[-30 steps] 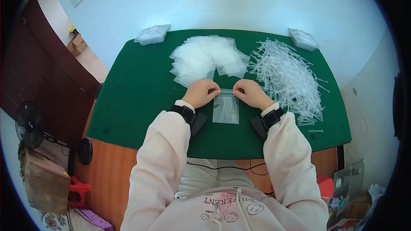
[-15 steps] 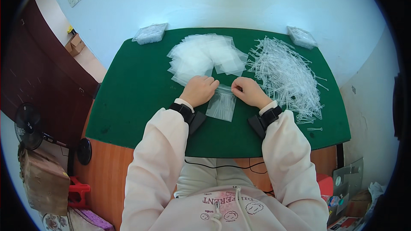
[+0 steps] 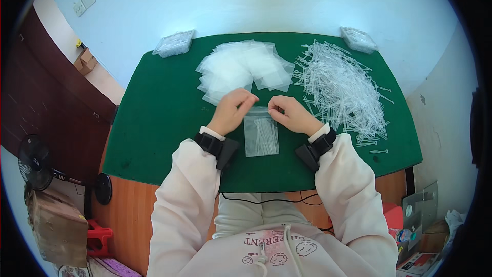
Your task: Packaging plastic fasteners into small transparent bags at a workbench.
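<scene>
A clear zip bag (image 3: 262, 141) with several thin clear plastic picks inside lies on the green table in front of me. My right hand (image 3: 293, 115) has its thumb and index finger pinched together at the bag's upper right corner. Just above the bag's upper left corner is my left hand (image 3: 232, 111), off the bag, with thumb and fingers a little apart and nothing visible between them. Beyond the hands spreads a pile of empty clear bags (image 3: 225, 70). To the right lies a large heap of loose clear two-pronged plastic picks (image 3: 341, 84).
Clear boxes of picks stand at the far left (image 3: 175, 43) and far right (image 3: 359, 40) corners of the green table (image 3: 148, 118). A wall rises behind. A black fan (image 3: 36, 161) and a cardboard box (image 3: 59, 225) are at the lower left.
The bag now lies nearer to me and straighter. My left hand has come off its top edge and loosened, while my right hand has shifted left along the top.
</scene>
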The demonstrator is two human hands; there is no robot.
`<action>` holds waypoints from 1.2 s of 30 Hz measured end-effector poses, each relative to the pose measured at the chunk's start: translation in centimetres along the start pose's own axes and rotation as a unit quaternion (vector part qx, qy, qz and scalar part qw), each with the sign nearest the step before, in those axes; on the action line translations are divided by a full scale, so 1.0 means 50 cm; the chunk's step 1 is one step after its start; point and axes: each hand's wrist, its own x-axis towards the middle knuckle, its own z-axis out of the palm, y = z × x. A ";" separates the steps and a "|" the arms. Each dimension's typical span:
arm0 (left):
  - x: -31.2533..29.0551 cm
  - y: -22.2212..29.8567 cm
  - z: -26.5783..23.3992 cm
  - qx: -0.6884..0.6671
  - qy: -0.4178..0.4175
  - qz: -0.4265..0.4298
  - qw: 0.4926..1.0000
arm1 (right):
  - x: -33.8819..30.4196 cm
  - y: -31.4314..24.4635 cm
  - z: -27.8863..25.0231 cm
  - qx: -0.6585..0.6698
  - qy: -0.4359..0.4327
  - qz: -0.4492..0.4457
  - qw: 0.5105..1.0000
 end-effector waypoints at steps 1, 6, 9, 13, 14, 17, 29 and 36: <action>-0.001 0.006 0.005 -0.001 0.000 0.000 1.000 | 0.000 -0.002 0.002 -0.001 0.000 0.000 1.000; -0.013 0.029 0.016 0.026 -0.123 -0.006 0.992 | -0.001 -0.010 0.007 -0.035 0.012 -0.015 0.999; -0.015 0.033 0.017 0.054 -0.132 0.002 0.990 | -0.001 -0.014 0.007 -0.026 0.006 -0.008 1.000; -0.013 0.030 0.011 0.067 -0.139 -0.004 0.988 | 0.000 -0.013 0.004 -0.021 0.004 -0.002 1.000; -0.013 0.029 0.005 0.059 -0.138 -0.023 0.988 | 0.001 -0.009 0.004 -0.020 0.008 -0.003 1.000; -0.010 0.028 -0.006 0.040 -0.136 -0.059 0.988 | 0.000 0.000 -0.007 -0.021 0.018 -0.004 1.000; -0.016 0.022 0.010 0.047 -0.144 -0.060 0.987 | 0.001 -0.014 0.006 -0.099 0.029 -0.073 0.992; -0.015 0.018 0.016 0.060 -0.122 -0.002 0.991 | 0.001 -0.010 0.001 -0.107 -0.004 -0.055 0.993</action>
